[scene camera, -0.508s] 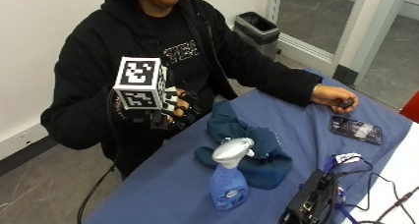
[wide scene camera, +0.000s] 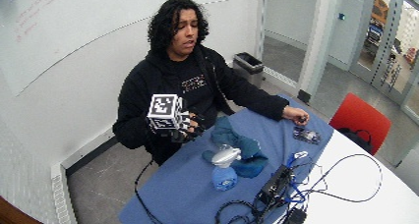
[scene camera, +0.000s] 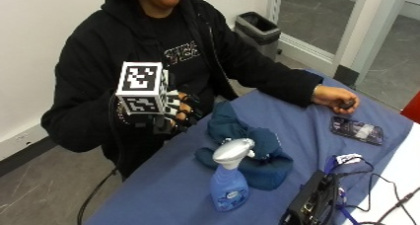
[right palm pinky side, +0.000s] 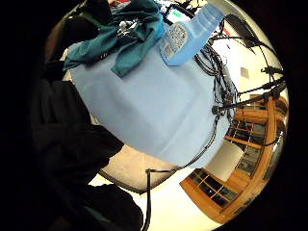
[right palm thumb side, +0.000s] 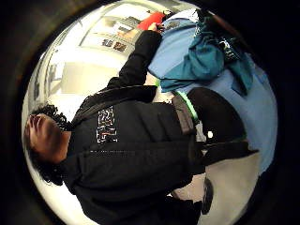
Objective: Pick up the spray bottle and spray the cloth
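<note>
Plastic is what the spray bottle (scene camera: 229, 178) looks to be made of, a blue body under a white trigger head, so I am judging it as light, stiff enough not to crush, and a little smooth on its label side. The bottle is standing upright on the blue-covered worktop (scene camera: 289, 121), touching or just in front of the teal cloth (scene camera: 253, 148), which is lying crumpled and soft behind it. The narrow neck under the trigger head seems the best place to take hold, leaving one finger free for the trigger.

The gloved right hand (scene camera: 172, 112) is hanging in the air off the near edge of the worktop, to the far side of the cloth from the bottle, with its fingers (scene camera: 187, 115) loosely curled and holding nothing. The bare left hand (scene camera: 336, 99) is resting on the worktop well beyond the cloth.

Beside that hand a phone (scene camera: 356, 129) is lying flat, well apart from the bottle. A black box (scene camera: 308, 203) with trailing cables (scene camera: 367, 178) is sitting near the bottle on the side away from the person; I am thinking the mist could reach it. The cloth heap itself is lying between hand and bottle, so a reach may have to go over or around it.
</note>
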The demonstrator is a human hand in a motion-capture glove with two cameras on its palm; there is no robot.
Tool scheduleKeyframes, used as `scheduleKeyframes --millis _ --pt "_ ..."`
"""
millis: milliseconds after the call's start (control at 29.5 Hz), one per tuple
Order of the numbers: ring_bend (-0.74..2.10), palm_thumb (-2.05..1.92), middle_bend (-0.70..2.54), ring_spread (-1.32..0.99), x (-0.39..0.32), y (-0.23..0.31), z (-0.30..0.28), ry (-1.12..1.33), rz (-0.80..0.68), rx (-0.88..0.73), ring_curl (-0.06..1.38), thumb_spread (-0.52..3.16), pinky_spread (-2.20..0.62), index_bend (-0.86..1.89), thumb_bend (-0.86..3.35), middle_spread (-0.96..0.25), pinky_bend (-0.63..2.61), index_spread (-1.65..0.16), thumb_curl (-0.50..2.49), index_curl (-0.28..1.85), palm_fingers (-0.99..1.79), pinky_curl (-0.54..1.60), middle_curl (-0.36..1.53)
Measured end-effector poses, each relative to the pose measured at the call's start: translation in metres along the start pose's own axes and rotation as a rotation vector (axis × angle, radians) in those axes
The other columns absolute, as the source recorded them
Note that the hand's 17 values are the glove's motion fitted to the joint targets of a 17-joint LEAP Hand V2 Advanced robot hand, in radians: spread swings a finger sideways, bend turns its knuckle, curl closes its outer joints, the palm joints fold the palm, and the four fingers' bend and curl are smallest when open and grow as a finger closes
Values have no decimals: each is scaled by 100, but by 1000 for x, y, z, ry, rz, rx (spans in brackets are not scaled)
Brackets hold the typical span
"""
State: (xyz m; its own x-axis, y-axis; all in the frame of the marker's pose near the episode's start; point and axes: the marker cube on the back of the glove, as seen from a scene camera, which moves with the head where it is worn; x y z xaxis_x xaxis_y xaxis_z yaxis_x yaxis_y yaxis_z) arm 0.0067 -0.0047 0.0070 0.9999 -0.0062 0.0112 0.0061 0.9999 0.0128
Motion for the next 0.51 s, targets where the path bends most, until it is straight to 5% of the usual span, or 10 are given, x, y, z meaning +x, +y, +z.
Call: scheduleKeyframes --millis 508 --pt "42 54 28 -4 85 -14 -37 11 132 25 27 126 22 14 25 -1 35 -35 21 22 56 27 29"
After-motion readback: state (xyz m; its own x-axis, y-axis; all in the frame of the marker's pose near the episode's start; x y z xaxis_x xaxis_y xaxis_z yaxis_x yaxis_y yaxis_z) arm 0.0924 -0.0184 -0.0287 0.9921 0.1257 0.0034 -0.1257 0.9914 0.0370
